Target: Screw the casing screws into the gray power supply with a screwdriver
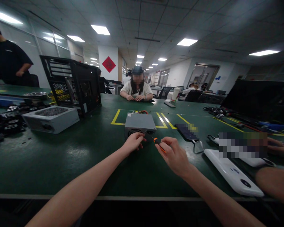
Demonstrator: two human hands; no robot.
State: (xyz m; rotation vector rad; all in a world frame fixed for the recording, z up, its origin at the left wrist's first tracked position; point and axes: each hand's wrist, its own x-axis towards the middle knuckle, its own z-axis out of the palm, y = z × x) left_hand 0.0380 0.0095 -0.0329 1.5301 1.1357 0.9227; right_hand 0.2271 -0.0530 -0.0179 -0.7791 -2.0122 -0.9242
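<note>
A grey metal power supply unit (140, 121) sits on the green table, its fan grille and socket side facing me. My left hand (133, 142) is at the lower front of this unit, fingers bent together near the grille; whether something small is between them is too small to tell. In my right hand (172, 153) is an orange and black screwdriver (159, 145), held between thumb and fingers. Its thin shaft points left toward the front of the unit, close to my left fingertips. Yellow tape lines (118, 117) mark the table behind the unit.
An open black computer case (87, 88) and a second power supply (54, 119) stand at the left. A phone (186, 131), a white device (234, 171) and another person's arm (276, 183) are at the right. Across the table sits a person (137, 86).
</note>
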